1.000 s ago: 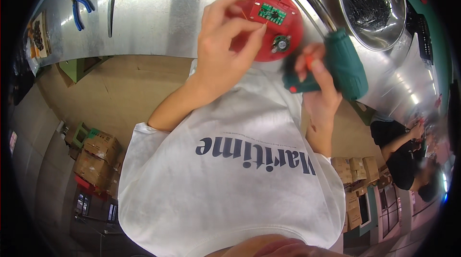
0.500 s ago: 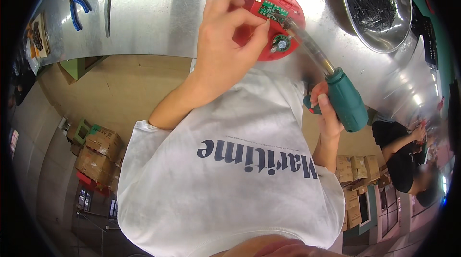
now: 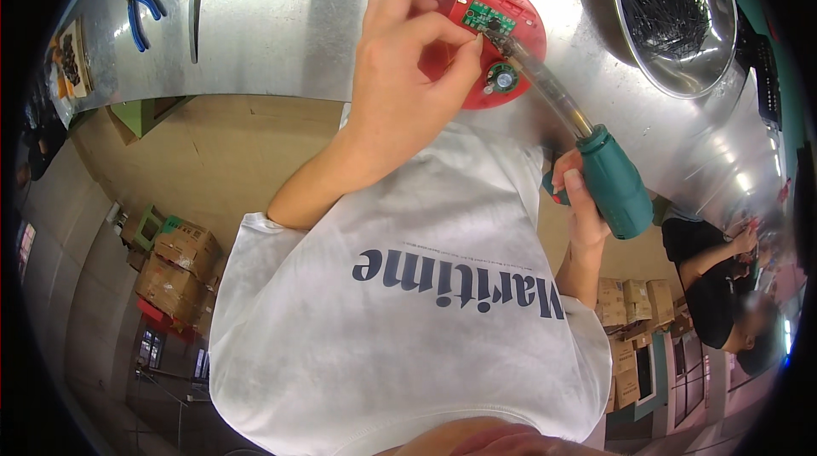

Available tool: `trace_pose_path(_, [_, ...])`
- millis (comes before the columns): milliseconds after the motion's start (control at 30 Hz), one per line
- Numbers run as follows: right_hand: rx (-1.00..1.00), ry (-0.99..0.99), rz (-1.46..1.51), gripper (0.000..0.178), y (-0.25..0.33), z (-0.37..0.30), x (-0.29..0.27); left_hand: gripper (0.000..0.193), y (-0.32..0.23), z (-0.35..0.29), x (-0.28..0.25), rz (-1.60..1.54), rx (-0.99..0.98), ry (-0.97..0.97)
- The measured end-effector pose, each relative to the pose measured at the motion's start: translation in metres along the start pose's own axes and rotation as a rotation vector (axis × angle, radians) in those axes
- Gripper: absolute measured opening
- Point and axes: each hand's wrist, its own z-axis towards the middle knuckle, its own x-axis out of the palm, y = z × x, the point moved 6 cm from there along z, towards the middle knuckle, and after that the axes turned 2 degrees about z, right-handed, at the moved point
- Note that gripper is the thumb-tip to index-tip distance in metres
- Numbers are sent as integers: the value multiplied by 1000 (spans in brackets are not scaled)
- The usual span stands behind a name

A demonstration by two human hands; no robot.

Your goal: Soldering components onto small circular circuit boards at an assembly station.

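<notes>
Pinching the red disc [image 3: 489, 39] at its green circuit board [image 3: 488, 17], my left hand [image 3: 408, 73] steadies it; my right hand [image 3: 579, 200], near right, grips the teal screwdriver [image 3: 614, 186].

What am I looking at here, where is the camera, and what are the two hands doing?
The camera sits on a person's head and looks down through a fisheye lens, so the edges bend and their own white T-shirt fills the bottom. The shiny metal worktable is at the top. The left hand steadies a round red disc that carries a small green circuit board. The right hand has its grip on a green-handled screwdriver, tip at the board. Also on the table: a steel bowl of small dark parts, blue-handled pliers and tweezers. Another person works at the far right.
</notes>
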Motion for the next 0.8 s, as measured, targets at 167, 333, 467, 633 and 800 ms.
trace_pose_path(167, [-107,28,-93,7,1,1,-1,3,-1,1,-1,35,17,4])
trace_pose_path(333, [-36,-63,-233,19,-10,-10,-9,3,-2,1,-1,35,18,3])
trace_pose_path(467, [-58,-84,-238,18,-5,-9,-6,4,-1,2,-1,8,0,-1])
trace_pose_path(633, [25,-35,-18,24,-3,-6,-4,3,-1,3,-1,43,19,9])
trace_pose_path(800, [6,-15,422,45,-17,-5,-15,3,-2,4,-1,25,-28,27])
